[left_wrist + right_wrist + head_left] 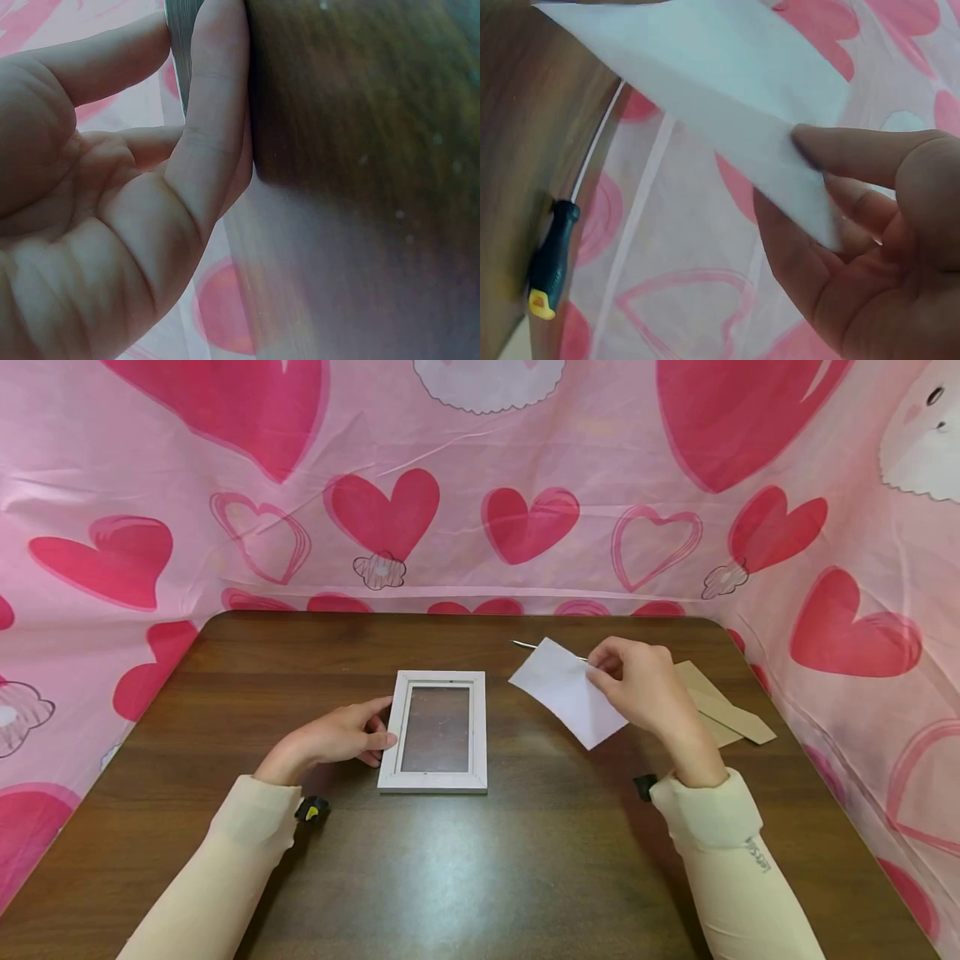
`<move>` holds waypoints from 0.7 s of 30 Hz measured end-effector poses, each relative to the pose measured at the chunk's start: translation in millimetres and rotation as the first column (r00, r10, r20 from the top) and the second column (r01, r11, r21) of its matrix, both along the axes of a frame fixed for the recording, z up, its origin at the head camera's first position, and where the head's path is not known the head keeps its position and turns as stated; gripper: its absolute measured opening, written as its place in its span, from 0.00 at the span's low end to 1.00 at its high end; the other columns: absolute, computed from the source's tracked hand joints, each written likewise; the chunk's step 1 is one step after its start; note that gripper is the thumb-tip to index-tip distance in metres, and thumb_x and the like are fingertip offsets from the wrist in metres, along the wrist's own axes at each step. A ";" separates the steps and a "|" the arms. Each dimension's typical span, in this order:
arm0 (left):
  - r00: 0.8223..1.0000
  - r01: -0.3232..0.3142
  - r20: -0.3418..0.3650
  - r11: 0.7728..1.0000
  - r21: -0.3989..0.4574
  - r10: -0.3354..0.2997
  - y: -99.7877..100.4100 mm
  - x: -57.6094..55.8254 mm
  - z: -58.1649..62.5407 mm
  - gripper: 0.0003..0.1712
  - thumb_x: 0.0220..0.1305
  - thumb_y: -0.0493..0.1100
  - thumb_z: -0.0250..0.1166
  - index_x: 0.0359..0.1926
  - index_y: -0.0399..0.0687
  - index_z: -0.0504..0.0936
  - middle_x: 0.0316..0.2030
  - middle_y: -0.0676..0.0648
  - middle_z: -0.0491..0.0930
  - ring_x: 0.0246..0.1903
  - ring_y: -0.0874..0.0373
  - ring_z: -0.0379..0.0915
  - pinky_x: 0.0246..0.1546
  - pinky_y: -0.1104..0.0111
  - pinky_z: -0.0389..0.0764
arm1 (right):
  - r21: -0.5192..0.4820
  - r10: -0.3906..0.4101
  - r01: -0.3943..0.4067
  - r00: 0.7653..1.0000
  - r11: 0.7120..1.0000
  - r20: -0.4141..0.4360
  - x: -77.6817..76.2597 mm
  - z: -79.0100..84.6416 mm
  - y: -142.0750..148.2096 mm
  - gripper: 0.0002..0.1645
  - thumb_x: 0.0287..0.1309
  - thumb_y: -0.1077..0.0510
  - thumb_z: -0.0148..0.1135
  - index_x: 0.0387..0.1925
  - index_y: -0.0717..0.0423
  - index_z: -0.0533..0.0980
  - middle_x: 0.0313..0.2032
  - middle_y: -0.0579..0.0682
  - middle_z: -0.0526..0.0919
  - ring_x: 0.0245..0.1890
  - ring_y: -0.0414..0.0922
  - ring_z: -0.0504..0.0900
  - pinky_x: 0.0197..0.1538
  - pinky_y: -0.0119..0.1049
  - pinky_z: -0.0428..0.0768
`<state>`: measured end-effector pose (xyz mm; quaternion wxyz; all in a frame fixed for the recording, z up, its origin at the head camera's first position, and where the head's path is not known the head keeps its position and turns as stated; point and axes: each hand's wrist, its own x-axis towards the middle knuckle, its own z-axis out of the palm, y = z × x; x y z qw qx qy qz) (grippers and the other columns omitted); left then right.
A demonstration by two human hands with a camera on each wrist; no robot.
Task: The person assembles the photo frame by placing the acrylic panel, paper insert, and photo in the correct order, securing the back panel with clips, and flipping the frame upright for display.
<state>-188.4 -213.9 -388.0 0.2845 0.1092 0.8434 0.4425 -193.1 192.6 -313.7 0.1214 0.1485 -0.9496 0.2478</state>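
A white rectangular picture frame (432,783) with a clear pane lies on the brown table. My left hand (341,735) grips its left edge, the thumb over the front border and the fingers along the side. In the left wrist view, that hand (150,187) has thumb and fingers at the frame's edge (180,45). Above the table, my right hand (637,681) pinches a sheet of white paper (566,693) between thumb and fingers. The right wrist view shows the paper (705,67) slanting away from the right hand (870,225), slightly bent.
Behind the paper lies a screwdriver (551,255) with a dark handle and yellow end; its metal shaft (525,645) shows past the paper. A tan cardboard piece with a strip (738,720) lies on the right. Heart-patterned pink cloth (465,560) encloses the table (450,877).
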 end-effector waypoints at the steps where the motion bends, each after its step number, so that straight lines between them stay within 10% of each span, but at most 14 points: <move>1: 1.000 0.002 -0.001 1.000 0.000 -0.002 -0.2 0.0 0.3 0.43 0.65 0.41 0.63 0.73 0.42 0.48 0.40 0.38 0.71 0.31 0.50 0.78 0.36 0.61 0.83 | -0.017 -0.006 0.007 1.000 1.000 0.009 -0.1 0.1 -0.2 0.03 0.57 0.55 0.65 0.33 0.49 0.79 0.26 0.43 0.82 0.27 0.40 0.76 0.33 0.40 0.73; 10: 1.000 -0.005 0.010 1.000 -0.013 0.005 0.3 -0.9 -0.7 0.44 0.64 0.42 0.64 0.73 0.44 0.49 0.40 0.38 0.71 0.32 0.51 0.78 0.36 0.62 0.83 | -0.203 0.016 0.006 0.994 0.979 0.105 -4.9 -4.7 -7.7 0.08 0.56 0.51 0.68 0.34 0.48 0.79 0.28 0.43 0.83 0.28 0.40 0.78 0.30 0.38 0.74; 21: 1.000 0.010 -0.001 1.000 -0.024 -0.010 -0.7 -2.6 -3.3 0.44 0.64 0.43 0.64 0.73 0.47 0.49 0.39 0.38 0.71 0.32 0.50 0.78 0.37 0.62 0.83 | -0.529 0.187 -0.002 0.937 0.849 0.296 -11.8 -24.0 -27.5 0.14 0.57 0.51 0.68 0.40 0.53 0.77 0.34 0.53 0.82 0.35 0.47 0.79 0.38 0.40 0.80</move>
